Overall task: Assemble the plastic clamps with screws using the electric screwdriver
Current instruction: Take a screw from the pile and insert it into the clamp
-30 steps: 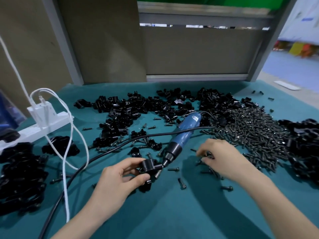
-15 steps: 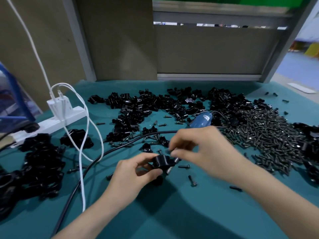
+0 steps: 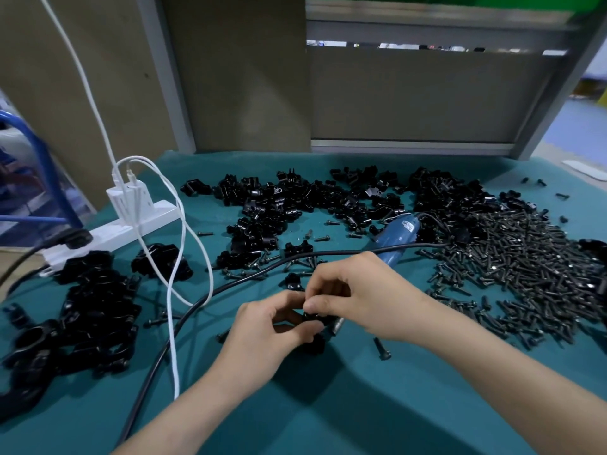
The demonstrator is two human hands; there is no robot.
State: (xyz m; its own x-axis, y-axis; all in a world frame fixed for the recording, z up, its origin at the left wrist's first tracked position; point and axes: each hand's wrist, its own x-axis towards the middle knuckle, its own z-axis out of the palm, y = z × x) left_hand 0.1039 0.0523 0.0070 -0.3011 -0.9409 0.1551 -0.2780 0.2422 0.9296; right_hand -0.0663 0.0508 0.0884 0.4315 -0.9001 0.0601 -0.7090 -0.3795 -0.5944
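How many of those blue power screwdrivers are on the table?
1. The screwdriver lies behind the right hand, which covers part of it, between the black clamps and the screw pile. Another could hide under the piles.

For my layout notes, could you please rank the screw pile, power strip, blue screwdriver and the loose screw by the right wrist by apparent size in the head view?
1. Screw pile, largest.
2. Power strip.
3. Blue screwdriver, partly hidden behind the right hand, so its rank against the strip is unsure.
4. Loose screw, smallest.
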